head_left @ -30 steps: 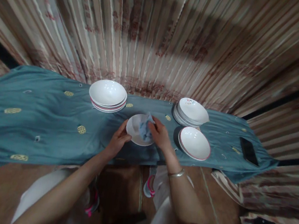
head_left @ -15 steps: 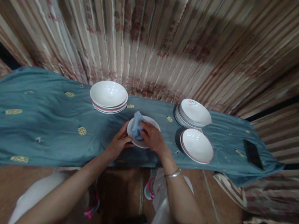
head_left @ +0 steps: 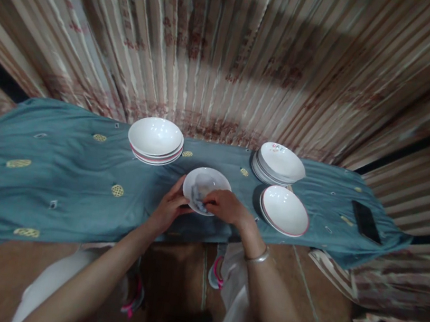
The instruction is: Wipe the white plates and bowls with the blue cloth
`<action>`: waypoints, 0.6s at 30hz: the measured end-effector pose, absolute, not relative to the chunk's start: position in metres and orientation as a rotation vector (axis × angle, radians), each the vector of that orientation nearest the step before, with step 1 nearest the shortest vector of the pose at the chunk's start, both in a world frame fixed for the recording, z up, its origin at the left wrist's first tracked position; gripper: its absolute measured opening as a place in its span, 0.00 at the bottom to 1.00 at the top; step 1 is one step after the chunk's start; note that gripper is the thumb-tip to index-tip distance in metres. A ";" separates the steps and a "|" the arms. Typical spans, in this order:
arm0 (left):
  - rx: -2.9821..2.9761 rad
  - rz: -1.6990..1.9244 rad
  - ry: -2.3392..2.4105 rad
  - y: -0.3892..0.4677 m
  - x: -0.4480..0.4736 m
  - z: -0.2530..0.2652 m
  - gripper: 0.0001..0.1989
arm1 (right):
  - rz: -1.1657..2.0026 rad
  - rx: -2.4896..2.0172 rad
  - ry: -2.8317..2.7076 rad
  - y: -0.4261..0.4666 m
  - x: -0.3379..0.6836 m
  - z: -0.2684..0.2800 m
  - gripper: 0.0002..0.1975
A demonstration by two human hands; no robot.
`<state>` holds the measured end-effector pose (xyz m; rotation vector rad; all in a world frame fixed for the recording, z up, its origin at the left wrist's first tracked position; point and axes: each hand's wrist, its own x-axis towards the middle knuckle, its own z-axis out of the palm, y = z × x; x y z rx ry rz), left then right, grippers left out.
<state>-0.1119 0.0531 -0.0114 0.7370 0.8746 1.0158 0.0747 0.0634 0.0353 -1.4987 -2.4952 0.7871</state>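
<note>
The fingers of your right hand [head_left: 224, 205] pinched a crumpled pale-blue cloth [head_left: 197, 197] inside a round, smooth white bowl [head_left: 215, 180], whose side your left hand [head_left: 171, 204] gripped. The bowl was near the front edge of a wrinkled teal tablecloth [head_left: 76, 179] printed with yellow ovals, between a glossy white bowl stack [head_left: 155, 139] and a red-rimmed white stack [head_left: 285, 211]; behind the latter, a third white stack [head_left: 282, 164] bore coloured marks too small to read.

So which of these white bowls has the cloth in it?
The middle bowl, in the left hand; the right hand holds the blue cloth inside it. The others stand untouched in the left stack, back right stack and front right stack.
</note>
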 end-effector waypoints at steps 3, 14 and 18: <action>0.729 1.021 0.886 0.053 -0.111 -0.012 0.44 | 0.466 -1.733 -2.495 0.057 0.071 0.034 0.12; 0.768 0.990 0.862 0.053 -0.111 -0.010 0.39 | 0.148 -1.781 -2.152 0.077 0.064 0.012 0.14; 0.758 0.991 0.867 0.052 -0.112 -0.009 0.39 | 0.251 -1.660 -2.101 0.085 0.060 0.006 0.18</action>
